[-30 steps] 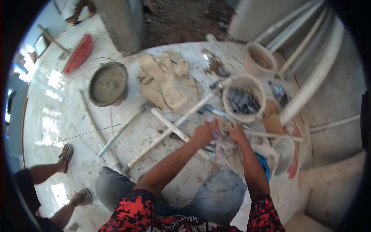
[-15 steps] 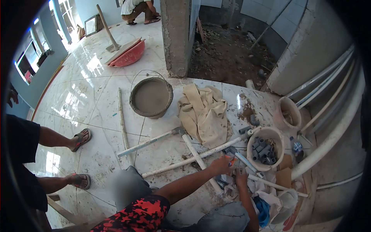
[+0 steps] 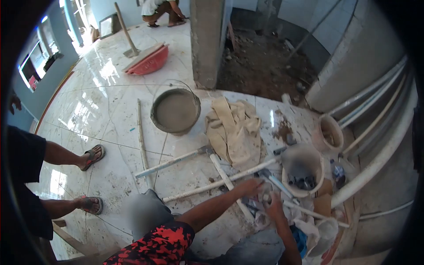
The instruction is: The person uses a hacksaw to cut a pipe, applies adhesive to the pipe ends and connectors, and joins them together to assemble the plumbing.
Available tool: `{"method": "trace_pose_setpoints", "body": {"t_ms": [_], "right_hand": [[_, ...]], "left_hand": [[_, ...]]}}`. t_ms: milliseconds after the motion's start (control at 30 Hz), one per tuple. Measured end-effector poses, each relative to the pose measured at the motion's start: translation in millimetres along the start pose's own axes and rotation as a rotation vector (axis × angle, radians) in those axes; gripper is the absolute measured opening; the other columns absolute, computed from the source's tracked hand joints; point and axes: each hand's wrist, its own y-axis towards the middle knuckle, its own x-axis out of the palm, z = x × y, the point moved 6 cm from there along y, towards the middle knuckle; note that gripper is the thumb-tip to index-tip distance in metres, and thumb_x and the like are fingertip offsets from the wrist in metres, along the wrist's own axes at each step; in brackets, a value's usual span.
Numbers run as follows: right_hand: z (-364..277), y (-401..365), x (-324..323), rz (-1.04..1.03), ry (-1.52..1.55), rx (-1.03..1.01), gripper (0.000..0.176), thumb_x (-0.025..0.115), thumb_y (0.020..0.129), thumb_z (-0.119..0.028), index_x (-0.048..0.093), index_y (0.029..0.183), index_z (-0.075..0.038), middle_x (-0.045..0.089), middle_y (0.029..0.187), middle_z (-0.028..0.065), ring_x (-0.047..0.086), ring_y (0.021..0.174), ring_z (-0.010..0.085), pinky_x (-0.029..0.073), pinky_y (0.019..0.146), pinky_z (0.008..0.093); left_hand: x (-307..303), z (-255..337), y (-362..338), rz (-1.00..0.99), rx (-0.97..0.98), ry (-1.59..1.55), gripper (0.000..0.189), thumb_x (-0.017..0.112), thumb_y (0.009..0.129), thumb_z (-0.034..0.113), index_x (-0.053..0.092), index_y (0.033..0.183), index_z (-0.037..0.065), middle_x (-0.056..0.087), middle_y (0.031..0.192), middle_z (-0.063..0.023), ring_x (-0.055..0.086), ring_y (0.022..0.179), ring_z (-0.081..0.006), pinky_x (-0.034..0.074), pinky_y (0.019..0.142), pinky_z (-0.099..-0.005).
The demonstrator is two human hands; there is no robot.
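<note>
My left hand [image 3: 251, 187] and my right hand [image 3: 274, 206] are close together at lower right, over the pipes. The left fingers are curled and blurred by motion, around something I cannot make out. My right fingers are closed on a small pale, greyish thing [image 3: 266, 198], mostly covered by the hand. Right beside them lies a grey-blue pipe [image 3: 279, 184] with a dark fitting at its end. Under the left forearm, a white pipe [image 3: 227, 176] crosses a longer pipe [image 3: 201, 191]. A bucket of grey pipe fittings [image 3: 322, 176] stands beyond my hands.
A mortar bucket [image 3: 196, 110] and crumpled beige cloth [image 3: 234, 132] are ahead. A red basin [image 3: 152, 62] and hoe [image 3: 127, 35] lie farther off. A person in sandals [image 3: 90, 205] stands at left; another person [image 3: 161, 12] squats at the back. Long pipes [image 3: 375, 165] line the right wall.
My left hand has moved slightly left, and the orange item seen at its fingers no longer shows clearly. My right hand has shifted a little down. The view has tilted slightly.
</note>
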Motion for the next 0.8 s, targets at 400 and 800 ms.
{"method": "trace_pose_setpoints", "body": {"t_ms": [400, 800], "right_hand": [[-31, 2, -27, 0.077, -0.118, 0.042, 0.044, 0.057, 0.069, -0.005, 0.056, 0.112, -0.002, 0.044, 0.123, 0.0262, 0.041, 0.113, 0.0454, 0.034, 0.099, 0.0473], [16, -55, -47, 0.289, 0.908, 0.660, 0.039, 0.058, 0.073, -0.007, 0.057, 0.112, -0.005, 0.059, 0.093, 0.0103, 0.058, 0.078, 0.0183, 0.045, 0.064, 0.0261]], "left_hand": [[-8, -21, -4, -0.059, -0.327, -0.464, 0.047, 0.052, 0.087, 0.043, 0.057, 0.108, 0.002, 0.063, 0.085, -0.0181, 0.061, 0.078, -0.0304, 0.047, 0.071, -0.0396], [-45, -4, -15, -0.004, -0.568, -1.580, 0.027, 0.053, 0.090, 0.027, 0.054, 0.098, 0.001, 0.060, 0.100, -0.0116, 0.059, 0.083, -0.0201, 0.050, 0.078, -0.0349]]}}
